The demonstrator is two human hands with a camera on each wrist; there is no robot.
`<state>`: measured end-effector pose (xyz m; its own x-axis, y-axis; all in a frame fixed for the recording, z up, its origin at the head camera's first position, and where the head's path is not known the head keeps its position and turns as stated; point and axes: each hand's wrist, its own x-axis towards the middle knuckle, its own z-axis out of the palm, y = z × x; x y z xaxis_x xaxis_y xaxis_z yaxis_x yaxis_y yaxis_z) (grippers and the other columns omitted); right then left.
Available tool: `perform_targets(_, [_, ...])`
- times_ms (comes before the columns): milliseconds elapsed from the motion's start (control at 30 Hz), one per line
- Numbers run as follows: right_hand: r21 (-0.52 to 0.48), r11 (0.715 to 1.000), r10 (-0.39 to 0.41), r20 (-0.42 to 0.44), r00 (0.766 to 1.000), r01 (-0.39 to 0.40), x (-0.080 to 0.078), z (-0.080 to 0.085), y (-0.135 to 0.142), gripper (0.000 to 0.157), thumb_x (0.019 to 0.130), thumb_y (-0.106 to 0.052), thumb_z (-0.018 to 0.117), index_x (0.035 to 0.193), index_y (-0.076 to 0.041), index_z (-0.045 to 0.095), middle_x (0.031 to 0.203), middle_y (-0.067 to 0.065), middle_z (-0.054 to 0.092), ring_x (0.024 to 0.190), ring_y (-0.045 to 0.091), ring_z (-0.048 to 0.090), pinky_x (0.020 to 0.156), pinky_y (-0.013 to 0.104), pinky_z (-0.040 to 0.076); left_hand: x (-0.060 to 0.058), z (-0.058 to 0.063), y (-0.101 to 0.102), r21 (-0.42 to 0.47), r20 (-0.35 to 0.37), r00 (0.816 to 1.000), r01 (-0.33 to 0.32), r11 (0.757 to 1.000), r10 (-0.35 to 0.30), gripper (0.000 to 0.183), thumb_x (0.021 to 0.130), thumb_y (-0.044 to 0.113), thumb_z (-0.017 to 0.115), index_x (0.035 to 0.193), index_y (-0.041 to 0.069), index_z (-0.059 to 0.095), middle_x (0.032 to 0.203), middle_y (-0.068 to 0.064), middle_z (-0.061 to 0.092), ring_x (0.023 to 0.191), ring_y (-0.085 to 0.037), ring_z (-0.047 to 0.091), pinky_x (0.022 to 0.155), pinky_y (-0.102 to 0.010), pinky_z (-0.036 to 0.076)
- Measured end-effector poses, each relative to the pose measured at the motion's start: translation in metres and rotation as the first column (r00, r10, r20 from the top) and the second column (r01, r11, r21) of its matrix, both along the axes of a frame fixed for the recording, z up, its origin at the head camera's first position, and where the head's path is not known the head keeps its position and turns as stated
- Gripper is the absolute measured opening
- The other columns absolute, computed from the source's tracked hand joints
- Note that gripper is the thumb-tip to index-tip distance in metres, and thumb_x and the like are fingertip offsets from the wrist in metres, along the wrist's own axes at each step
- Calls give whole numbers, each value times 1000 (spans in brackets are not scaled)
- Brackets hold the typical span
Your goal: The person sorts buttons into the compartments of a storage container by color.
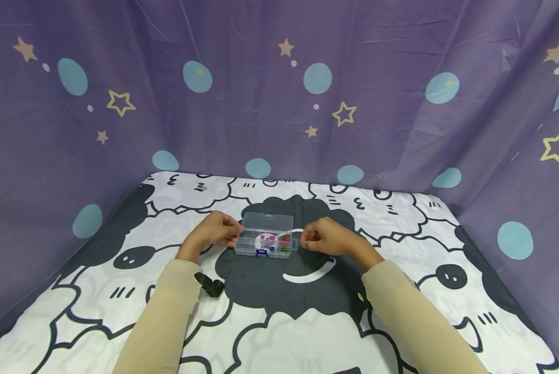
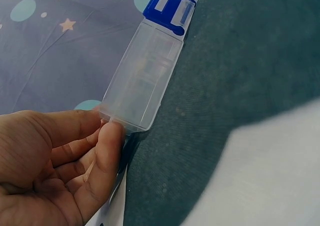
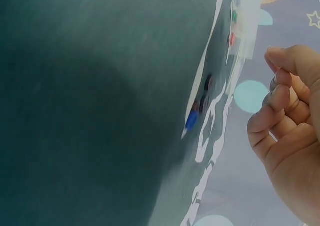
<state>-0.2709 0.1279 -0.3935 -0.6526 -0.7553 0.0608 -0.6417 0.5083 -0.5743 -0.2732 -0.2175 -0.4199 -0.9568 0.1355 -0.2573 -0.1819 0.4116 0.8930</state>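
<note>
Clear plastic box: left hand pinches its nine-o'clock end, likely steadying it; right hand, at three o'clock, loosely curled, seemingly empty, probably needs precise fingertips next.

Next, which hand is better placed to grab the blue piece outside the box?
Right, I'd say: the right hand shows nothing in its grasp and is nearer the blue piece, while the left hand pinches the clear box.
</note>
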Motion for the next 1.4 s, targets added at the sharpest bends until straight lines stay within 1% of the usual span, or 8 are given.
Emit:
perform_targets(200, [21, 1000, 8, -34, 999, -8, 2, 2, 15, 6, 96, -10, 71, 92, -9, 76, 70, -11, 62, 59, 3, 52, 55, 22, 47, 1, 1, -1, -13, -7, 1000, 6, 1000, -6, 17, 100, 9, 68, 109, -5, 72, 83, -15, 70, 65, -17, 69, 63, -31, 63])
perform_targets(300, [29, 1000, 1, -36, 999, 0, 3, 2, 23, 5, 95, -9, 72, 91, -11, 75, 72, -11, 63, 61, 3, 53, 57, 21, 48, 2, 1, -1, -16, -7, 1000, 5, 1000, -5, 17, 101, 10, 68, 109, -4, 73, 83, -15, 70, 65, -17, 70, 63, -31, 63])
perform_targets(500, [39, 999, -23, -12, 1000, 23, 5, -3, 39, 5, 95, -9, 72, 92, -10, 76, 75, -10, 67, 63, 3, 57, 58, 22, 51, 1, 0, -2, -18, -3, 1000, -2, 1000, 2, 17, 101, 9, 67, 109, -4, 73, 83, -15, 69, 64, -16, 69, 63, -31, 63])
perform_targets(667, [63, 997, -34, -4, 999, 34, 8, -5, 48, 5, 94, -9, 73, 90, -12, 75, 73, -12, 64, 63, 3, 55, 58, 22, 48, 0, -1, -2, -19, 1, 1000, -7, 1000, 7, 17, 100, 9, 68, 109, -4, 73, 83, -15, 69, 64, -16, 69, 63, -31, 63])
perform_targets(833, [86, 996, -25, 10, 1000, 24, 9, -7, 57, 6, 92, -8, 75, 90, -14, 74, 72, -12, 63, 63, 3, 54, 57, 22, 47, -1, -3, -2, -14, 1, 1000, -3, 1000, 3, 17, 100, 9, 67, 109, -4, 73, 83, -15, 69, 64, -16, 69, 63, -31, 63])
perform_targets(900, [95, 995, -18, 17, 1000, 16, 9, -9, 61, 4, 91, -9, 76, 90, -12, 74, 72, -11, 63, 63, 3, 54, 57, 22, 47, 0, -2, -2, -14, -3, 1000, 5, 1000, -5, 18, 101, 9, 67, 110, -5, 72, 83, -15, 69, 65, -16, 69, 63, -31, 63])
perform_targets(1100, [105, 994, -8, 30, 1000, 5, 8, -12, 67, 4, 90, -10, 78, 90, -10, 74, 70, -11, 62, 61, 3, 53, 57, 22, 46, 2, 1, -1, -11, -5, 1000, 3, 1000, -3, 18, 101, 9, 67, 110, -5, 72, 83, -15, 69, 64, -16, 69, 63, -31, 63])
perform_targets(1400, [120, 993, -22, 55, 998, 16, 9, -16, 68, 5, 90, -10, 78, 91, -11, 74, 70, -11, 62, 61, 3, 53, 57, 22, 46, -1, -2, 0, -10, -2, 1000, 1, 1000, -1, 17, 100, 9, 68, 109, -4, 73, 82, -14, 69, 64, -17, 69, 62, -31, 63])
